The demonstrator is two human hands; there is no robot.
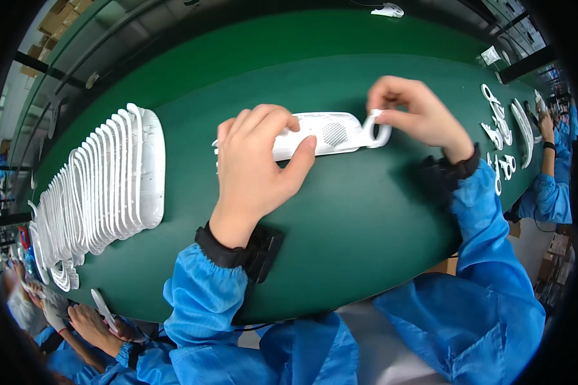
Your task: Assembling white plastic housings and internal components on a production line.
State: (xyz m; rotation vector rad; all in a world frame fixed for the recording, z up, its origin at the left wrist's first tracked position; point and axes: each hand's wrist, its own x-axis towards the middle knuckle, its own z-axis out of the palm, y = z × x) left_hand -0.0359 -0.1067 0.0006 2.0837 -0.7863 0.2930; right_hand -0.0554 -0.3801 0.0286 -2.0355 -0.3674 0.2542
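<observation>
A long white plastic housing with a round perforated grille lies flat on the green table. My left hand covers its left half and grips it, thumb along the near edge. My right hand pinches a small white plastic ring against the housing's right end. Both sleeves are blue with black cuffs.
A long overlapping row of white plastic housings lies at the left. More white parts lie at the right, by another person's hand. At the lower left a second person's hands hold a white piece. A white part sits at the far edge.
</observation>
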